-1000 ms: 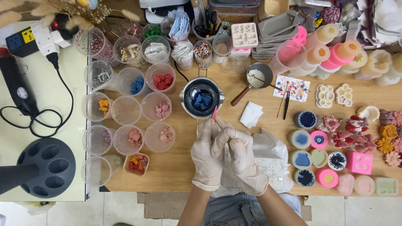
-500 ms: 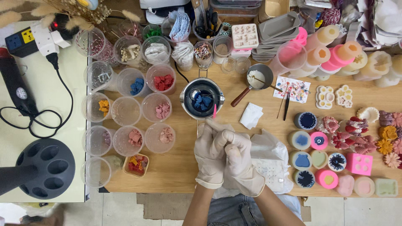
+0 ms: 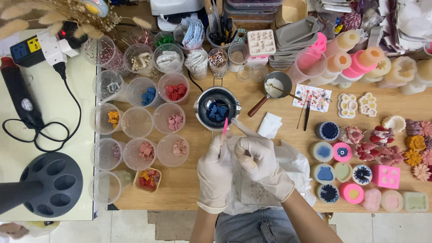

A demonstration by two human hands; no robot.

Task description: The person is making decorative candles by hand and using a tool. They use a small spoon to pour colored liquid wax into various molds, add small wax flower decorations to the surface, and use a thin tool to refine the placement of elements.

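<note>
Both my hands wear pale gloves and meet over the front of the wooden table (image 3: 189, 184). My left hand (image 3: 216, 173) grips a thin pink stick (image 3: 224, 126) whose tip points up toward a small metal pot (image 3: 217, 108) holding blue wax chunks. My right hand (image 3: 262, 167) pinches the edge of a crinkled clear plastic bag (image 3: 294, 166) that lies under both hands. A folded white paper (image 3: 269, 124) lies just beyond the right hand.
Several clear cups (image 3: 137, 121) with coloured wax bits stand to the left. Round and flower-shaped wax pieces (image 3: 342, 152) and a pink mould (image 3: 386, 176) fill the right. A small saucepan (image 3: 276, 85), brushes (image 3: 307, 112), a black heat gun (image 3: 20, 96) and a dark round stand (image 3: 49, 182) lie around.
My hands have shifted slightly toward me and to the right, and the pink stick has tilted a little with them. Everything else on the table is unchanged.
</note>
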